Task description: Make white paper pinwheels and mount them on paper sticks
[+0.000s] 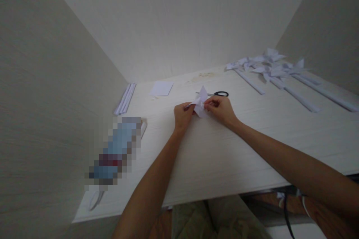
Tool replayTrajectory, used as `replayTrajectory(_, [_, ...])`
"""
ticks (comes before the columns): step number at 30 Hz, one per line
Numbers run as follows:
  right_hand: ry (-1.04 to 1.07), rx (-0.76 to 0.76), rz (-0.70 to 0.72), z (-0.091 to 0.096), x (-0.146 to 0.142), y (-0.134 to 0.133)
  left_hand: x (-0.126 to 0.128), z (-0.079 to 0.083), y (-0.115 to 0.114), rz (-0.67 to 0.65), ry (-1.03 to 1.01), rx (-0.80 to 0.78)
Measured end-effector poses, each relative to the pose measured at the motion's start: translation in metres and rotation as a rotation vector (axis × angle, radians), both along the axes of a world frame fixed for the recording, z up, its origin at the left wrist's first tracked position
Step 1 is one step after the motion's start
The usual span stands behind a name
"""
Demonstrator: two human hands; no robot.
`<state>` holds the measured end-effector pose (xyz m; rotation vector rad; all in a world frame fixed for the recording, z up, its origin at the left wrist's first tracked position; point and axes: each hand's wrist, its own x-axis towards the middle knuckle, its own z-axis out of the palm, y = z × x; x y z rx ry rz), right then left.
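Between both hands, above the middle of the white table [221, 157], is a white paper pinwheel [201, 101] with pointed blades. My left hand [183, 115] is closed on its left side, with the fingers partly behind the paper. Thumb and fingers of my right hand [220, 108] pinch at the pinwheel's right side, near its middle. Just behind the hands lies a pair of scissors [221, 93] with black handles, its blades partly covered by the paper.
Several finished paper pinwheels [269, 71] on rolled paper sticks [301, 99] lie at the right. A square paper sheet [162, 88] and several paper rolls [125, 99] rest at the back left. A blurred-out device [117, 151] with a white cable [97, 198] sits at the left.
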<state>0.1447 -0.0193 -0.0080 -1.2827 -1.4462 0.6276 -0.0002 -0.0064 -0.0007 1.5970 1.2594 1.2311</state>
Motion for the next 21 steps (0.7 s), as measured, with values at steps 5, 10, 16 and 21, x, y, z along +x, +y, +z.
replayTrajectory(5, [-0.077,0.019,-0.031,0.0000,-0.0010,-0.0009,-0.0010,0.0026,-0.0012,0.011,0.051,0.027])
replayTrajectory(10, [-0.112,0.061,-0.043,-0.0010,-0.0018,-0.0022,0.0016,0.0018,-0.0010,0.033,-0.039,-0.041])
replayTrajectory(16, [-0.111,0.057,-0.038,-0.0003,-0.0017,-0.0024,0.0032,0.0009,-0.0006,0.058,-0.120,-0.096])
replayTrajectory(21, [-0.102,0.047,-0.026,0.0023,-0.0023,-0.0029,0.0023,0.0028,-0.0003,0.054,-0.074,-0.053])
